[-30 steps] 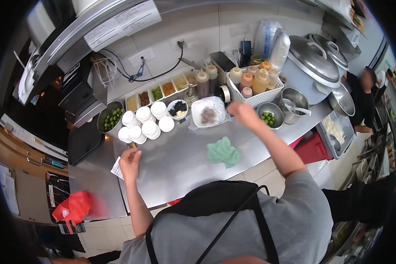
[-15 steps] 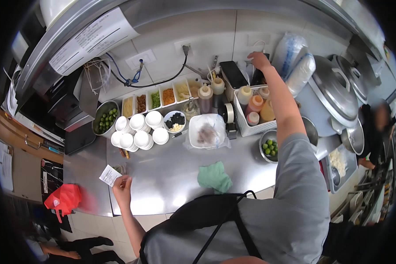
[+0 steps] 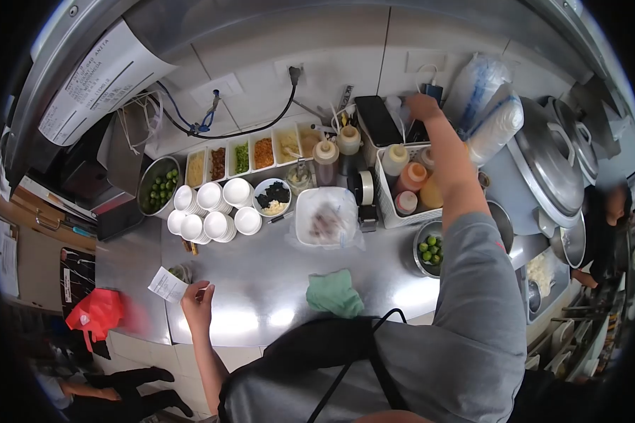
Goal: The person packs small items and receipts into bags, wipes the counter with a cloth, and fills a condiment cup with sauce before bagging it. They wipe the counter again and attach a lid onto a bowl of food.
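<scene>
My left hand (image 3: 197, 308) is over the front left of the steel counter, its thumb and fingers pinched at the edge of a small printed paper slip (image 3: 168, 284). Just behind the slip, a small clear item (image 3: 182, 271) partly shows. My right hand (image 3: 422, 107) reaches far back to the wall, beyond a white basket (image 3: 402, 216) of squeeze bottles. It is beside a black phone-like slab (image 3: 377, 120) and below a plugged-in charger (image 3: 431, 90). Its fingertips point down and are too blurred to show whether they grip anything.
Stacked white cups (image 3: 217, 225), a black-and-white topping bowl (image 3: 272, 197), a plastic-lined tub (image 3: 326, 217) and a green cloth (image 3: 334, 292) sit on the counter (image 3: 254, 271). Limes fill a bowl (image 3: 428, 250) at right. Large lidded pots (image 3: 549, 158) stand farther right; another person is beyond.
My right hand has dipped lower behind the basket, uncovering the charger on the wall. My left hand keeps its pinch near the slip. The whole view has shifted slightly.
</scene>
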The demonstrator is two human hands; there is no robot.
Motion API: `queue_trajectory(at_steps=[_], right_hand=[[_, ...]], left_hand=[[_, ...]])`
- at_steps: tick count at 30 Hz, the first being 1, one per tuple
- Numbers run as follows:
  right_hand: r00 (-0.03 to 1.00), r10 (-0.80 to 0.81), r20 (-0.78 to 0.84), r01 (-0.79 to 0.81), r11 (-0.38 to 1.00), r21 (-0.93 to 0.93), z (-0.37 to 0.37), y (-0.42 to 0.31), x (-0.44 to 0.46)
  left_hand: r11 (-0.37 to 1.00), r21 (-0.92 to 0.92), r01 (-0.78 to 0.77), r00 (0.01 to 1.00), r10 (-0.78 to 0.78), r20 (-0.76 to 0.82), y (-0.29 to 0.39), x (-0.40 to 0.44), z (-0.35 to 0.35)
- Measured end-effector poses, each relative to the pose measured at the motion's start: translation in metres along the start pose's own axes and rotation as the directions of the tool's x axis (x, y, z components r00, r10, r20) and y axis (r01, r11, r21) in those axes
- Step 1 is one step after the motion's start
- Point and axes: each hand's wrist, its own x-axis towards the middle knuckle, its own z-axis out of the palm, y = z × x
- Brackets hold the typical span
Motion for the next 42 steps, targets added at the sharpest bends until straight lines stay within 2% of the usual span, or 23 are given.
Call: queue_trajectory(at_steps=[7, 12, 15, 17, 18, 19, 20, 22, 23, 24, 25, 26, 29, 31, 32, 33, 34, 35, 36, 38, 39, 41, 42], right_hand=[[0.991, 0.005, -0.132, 0.030, 0.964, 0.263, -0.021, 0.012, -0.011], [0.860, -0.009, -0.511, 0.300, 0.818, 0.490, -0.041, 0.018, -0.018], [0.745, 0.079, -0.662, 0.327, 0.822, 0.466, -0.098, -0.012, -0.070], [0.686, 0.204, -0.698, 0.398, 0.698, 0.596, -0.125, -0.046, -0.114], [0.651, 0.232, -0.723, 0.531, 0.542, 0.652, -0.136, -0.072, -0.143], [0.674, 0.232, -0.701, 0.653, 0.257, 0.713, -0.134, -0.099, -0.167], [0.776, 0.256, -0.577, 0.546, 0.186, 0.817, -0.131, -0.134, -0.197], [0.805, 0.134, -0.578, 0.582, 0.014, 0.813, -0.114, -0.206, -0.251], [0.814, 0.024, -0.581, 0.578, 0.072, 0.813, -0.101, -0.236, -0.274], [0.721, -0.058, -0.691, 0.689, 0.170, 0.705, -0.080, -0.264, -0.289], [0.754, -0.141, -0.641, 0.656, 0.111, 0.747, -0.065, -0.286, -0.308], [0.777, -0.226, -0.587, 0.612, 0.056, 0.789, -0.057, -0.300, -0.322], [0.719, -0.322, -0.616, 0.679, 0.132, 0.723, -0.059, -0.293, -0.344], [0.772, -0.017, -0.635, 0.623, 0.214, 0.752, -0.062, -0.250, -0.336], [0.814, 0.096, -0.573, 0.494, 0.403, 0.770, -0.077, -0.216, -0.327], [0.718, 0.395, -0.573, 0.332, 0.529, 0.781, -0.064, -0.188, -0.317], [0.630, 0.517, -0.580, 0.392, 0.433, 0.812, -0.056, -0.151, -0.305], [0.552, 0.519, -0.653, 0.157, 0.704, 0.692, -0.052, -0.118, -0.299], [0.558, 0.577, -0.596, -0.104, 0.762, 0.640, -0.034, -0.094, -0.293], [0.700, 0.529, -0.480, -0.111, 0.744, 0.659, 0.000, -0.069, -0.278], [0.709, 0.502, -0.496, -0.078, 0.754, 0.652, 0.004, -0.073, -0.275], [0.726, 0.595, -0.345, -0.275, 0.711, 0.648, 0.008, -0.083, -0.274], [0.732, 0.579, -0.358, -0.257, 0.722, 0.642, 0.010, -0.086, -0.271]], left_hand=[[1.000, -0.003, 0.015, 1.000, -0.015, 0.022, 0.001, -0.001, -0.003], [0.993, -0.111, -0.042, 0.997, 0.048, 0.055, -0.001, -0.005, 0.011], [0.983, -0.160, -0.087, 0.973, 0.118, 0.196, 0.012, -0.016, 0.026], [0.957, -0.278, -0.076, 0.928, 0.170, 0.331, 0.024, -0.020, 0.041], [0.935, -0.347, -0.072, 0.891, 0.216, 0.399, 0.032, -0.021, 0.049], [0.899, -0.439, -0.008, 0.846, 0.240, 0.476, 0.043, -0.024, 0.055], [0.853, -0.518, 0.064, 0.794, 0.271, 0.545, 0.055, -0.025, 0.061], [0.683, -0.713, 0.159, 0.721, 0.413, 0.556, 0.079, -0.024, 0.069], [0.683, -0.714, 0.156, 0.718, 0.419, 0.557, 0.082, -0.022, 0.074], [0.463, -0.823, 0.327, 0.672, 0.499, 0.548, 0.080, -0.019, 0.081], [0.216, -0.844, 0.491, 0.632, 0.578, 0.516, 0.080, -0.017, 0.084], [0.221, -0.842, 0.492, 0.624, 0.585, 0.518, 0.084, -0.019, 0.079], [0.215, -0.775, 0.595, 0.631, 0.473, 0.615, 0.088, -0.025, 0.061], [0.372, -0.662, 0.650, 0.540, 0.386, 0.748, 0.066, -0.025, 0.051], [0.367, -0.668, 0.647, 0.546, 0.389, 0.742, 0.055, -0.026, 0.046], [0.443, -0.654, 0.613, 0.561, 0.339, 0.755, 0.043, -0.028, 0.041], [0.512, -0.636, 0.577, 0.584, 0.286, 0.760, 0.032, -0.029, 0.035], [0.496, -0.653, 0.572, 0.606, 0.280, 0.744, 0.024, -0.030, 0.029], [0.510, -0.649, 0.564, 0.631, 0.241, 0.738, 0.015, -0.031, 0.022], [0.500, -0.668, 0.551, 0.682, 0.191, 0.706, 0.000, -0.035, 0.015], [0.470, -0.689, 0.552, 0.719, 0.149, 0.678, -0.007, -0.035, 0.014], [0.426, -0.725, 0.542, 0.766, 0.106, 0.634, -0.011, -0.033, 0.006], [0.423, -0.745, 0.516, 0.793, 0.094, 0.602, -0.009, -0.034, 0.002]])
